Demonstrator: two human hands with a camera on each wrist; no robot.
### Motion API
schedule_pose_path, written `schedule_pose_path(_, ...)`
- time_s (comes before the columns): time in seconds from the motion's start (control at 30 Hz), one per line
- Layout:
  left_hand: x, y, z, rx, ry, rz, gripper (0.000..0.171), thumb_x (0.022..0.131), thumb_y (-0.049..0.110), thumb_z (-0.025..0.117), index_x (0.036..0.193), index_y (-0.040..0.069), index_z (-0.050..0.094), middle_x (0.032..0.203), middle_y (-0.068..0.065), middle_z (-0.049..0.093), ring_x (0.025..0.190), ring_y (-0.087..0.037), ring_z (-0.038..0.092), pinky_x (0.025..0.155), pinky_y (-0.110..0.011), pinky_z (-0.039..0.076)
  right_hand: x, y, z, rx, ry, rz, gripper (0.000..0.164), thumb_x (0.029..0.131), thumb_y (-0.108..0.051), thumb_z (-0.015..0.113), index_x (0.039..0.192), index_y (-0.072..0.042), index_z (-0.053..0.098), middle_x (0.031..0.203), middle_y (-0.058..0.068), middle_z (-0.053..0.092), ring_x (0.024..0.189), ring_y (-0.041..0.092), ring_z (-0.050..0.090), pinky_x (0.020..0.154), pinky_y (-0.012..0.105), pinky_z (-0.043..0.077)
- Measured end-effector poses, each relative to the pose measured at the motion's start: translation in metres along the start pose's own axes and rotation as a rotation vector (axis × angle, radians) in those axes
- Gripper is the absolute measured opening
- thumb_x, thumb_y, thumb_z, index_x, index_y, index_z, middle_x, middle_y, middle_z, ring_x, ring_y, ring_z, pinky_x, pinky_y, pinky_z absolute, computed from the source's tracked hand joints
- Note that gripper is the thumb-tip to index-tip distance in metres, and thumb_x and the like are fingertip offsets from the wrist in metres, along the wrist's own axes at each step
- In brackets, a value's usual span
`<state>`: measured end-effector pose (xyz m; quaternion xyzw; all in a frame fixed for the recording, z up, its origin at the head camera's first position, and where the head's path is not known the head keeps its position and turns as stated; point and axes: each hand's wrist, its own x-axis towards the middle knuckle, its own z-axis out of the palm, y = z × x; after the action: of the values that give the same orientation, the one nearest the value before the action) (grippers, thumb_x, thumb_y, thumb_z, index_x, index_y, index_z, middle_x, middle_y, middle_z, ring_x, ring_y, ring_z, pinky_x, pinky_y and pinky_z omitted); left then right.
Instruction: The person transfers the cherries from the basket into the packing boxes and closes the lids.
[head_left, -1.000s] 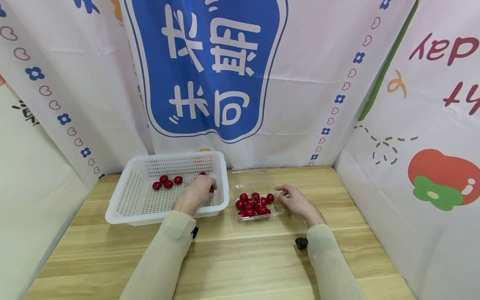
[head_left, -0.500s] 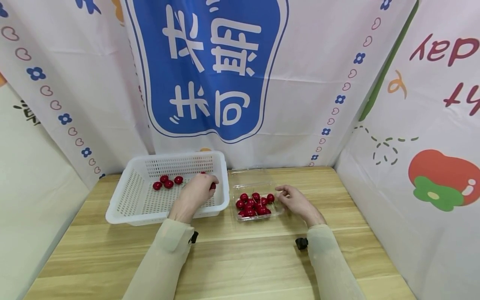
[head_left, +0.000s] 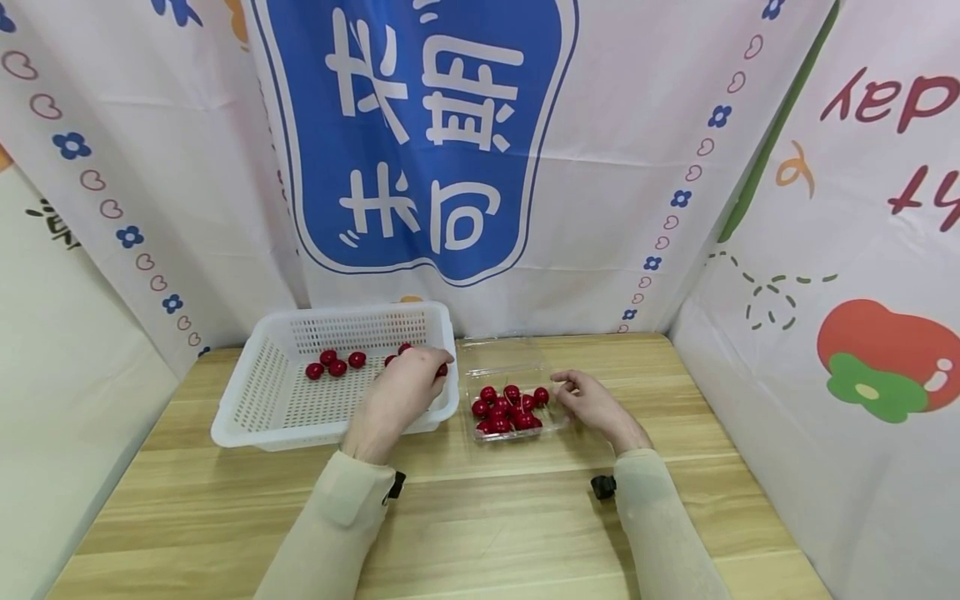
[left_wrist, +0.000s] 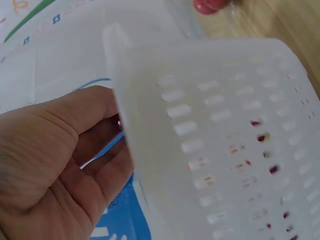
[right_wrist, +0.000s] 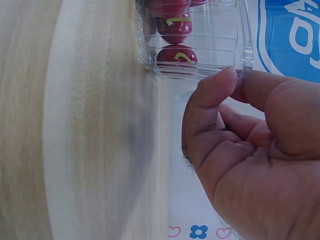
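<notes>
In the head view my left hand point(head_left: 401, 393) is raised over the right side of a white perforated plastic basket point(head_left: 247, 439). It pinches a dark red cherry point(head_left: 442, 370), mostly hidden by the fingers; the left wrist view shows only a sliver of it. Several cherries lie inside the basket, among them a group point(head_left: 337, 367) left of the hand. My right hand point(head_left: 596, 408) pinches the rim of a clear plastic clamshell box point(right_wrist: 215, 50) between thumb and index finger. That box holds a pile of cherries point(head_left: 501, 408), some with stems, and its lid point(head_left: 498, 354) stands open at the back.
Basket and box stand side by side on a wooden table point(head_left: 480, 517), near its back edge. A printed white cloth point(head_left: 592, 208) hangs right behind them, and more cloth closes off both sides.
My left hand has risen and moved right with the cherry, toward the basket's right rim, uncovering cherries behind it. The right hand has stayed at the box.
</notes>
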<state>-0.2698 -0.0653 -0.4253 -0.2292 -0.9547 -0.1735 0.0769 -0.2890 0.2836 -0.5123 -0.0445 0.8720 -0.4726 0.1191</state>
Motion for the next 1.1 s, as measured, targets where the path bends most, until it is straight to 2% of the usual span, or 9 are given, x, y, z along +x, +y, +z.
schedule_pose_path(0.1,-0.002,0.010,0.001,-0.006,0.019,0.026,0.014,0.112,0.003,0.074,0.122,0.003,0.083,0.118,-0.015,0.087,0.115,-0.034,0.084,0.103,-0.051,0.072,0.000,0.000,0.000,0.004,0.000,-0.001,0.047,0.124,-0.018,0.060,0.165,0.004,0.056,0.126,0.020,0.071,0.086,0.020,0.069,0.073,0.029,0.058)
schedule_pose_path(0.2,-0.002,0.020,0.005,-0.008,0.026,0.054,0.008,0.111,0.002,0.075,0.115,0.004,0.082,0.111,-0.012,0.085,0.106,-0.031,0.083,0.097,-0.050,0.072,-0.001,0.000,0.000,0.005,-0.001,-0.005,0.047,0.124,-0.018,0.060,0.165,0.004,0.057,0.126,0.020,0.071,0.086,0.021,0.069,0.073,0.029,0.058)
schedule_pose_path(0.33,-0.001,0.031,0.011,-0.033,0.012,0.076,0.010,0.109,-0.001,0.077,0.114,0.005,0.082,0.106,-0.009,0.083,0.097,-0.025,0.081,0.089,-0.044,0.072,-0.001,0.000,0.000,0.003,-0.003,-0.004,0.047,0.124,-0.018,0.060,0.165,0.004,0.057,0.125,0.019,0.071,0.086,0.020,0.068,0.072,0.029,0.058)
schedule_pose_path(0.47,0.000,0.040,0.017,-0.065,-0.003,0.096,0.017,0.107,-0.003,0.079,0.123,0.003,0.083,0.113,-0.012,0.086,0.103,-0.027,0.084,0.093,-0.041,0.074,-0.001,0.000,-0.001,0.004,-0.004,-0.002,0.047,0.124,-0.018,0.060,0.165,0.004,0.057,0.125,0.019,0.071,0.085,0.020,0.068,0.071,0.029,0.058)
schedule_pose_path(0.7,0.003,0.053,0.027,-0.088,-0.048,0.118,0.029,0.105,-0.006,0.078,0.133,0.000,0.082,0.129,-0.018,0.086,0.118,-0.035,0.085,0.106,-0.045,0.073,0.001,0.002,-0.002,-0.006,0.000,-0.008,0.047,0.124,-0.018,0.059,0.165,0.004,0.057,0.125,0.020,0.072,0.085,0.021,0.068,0.071,0.029,0.057)
schedule_pose_path(0.87,0.004,0.059,0.040,-0.051,-0.072,0.156,0.025,0.104,-0.008,0.077,0.128,-0.002,0.083,0.121,-0.017,0.086,0.110,-0.032,0.085,0.099,-0.042,0.074,0.001,0.003,-0.002,-0.014,-0.004,-0.004,0.046,0.124,-0.018,0.060,0.165,0.003,0.057,0.125,0.020,0.072,0.085,0.020,0.068,0.070,0.029,0.057)
schedule_pose_path(1.1,0.003,0.062,0.052,0.010,-0.053,0.183,0.015,0.105,-0.007,0.078,0.114,0.002,0.086,0.112,-0.012,0.087,0.104,-0.029,0.086,0.093,-0.039,0.074,0.002,0.003,-0.001,-0.012,-0.008,-0.001,0.046,0.124,-0.017,0.060,0.165,0.003,0.057,0.126,0.021,0.072,0.085,0.019,0.068,0.071,0.029,0.058)
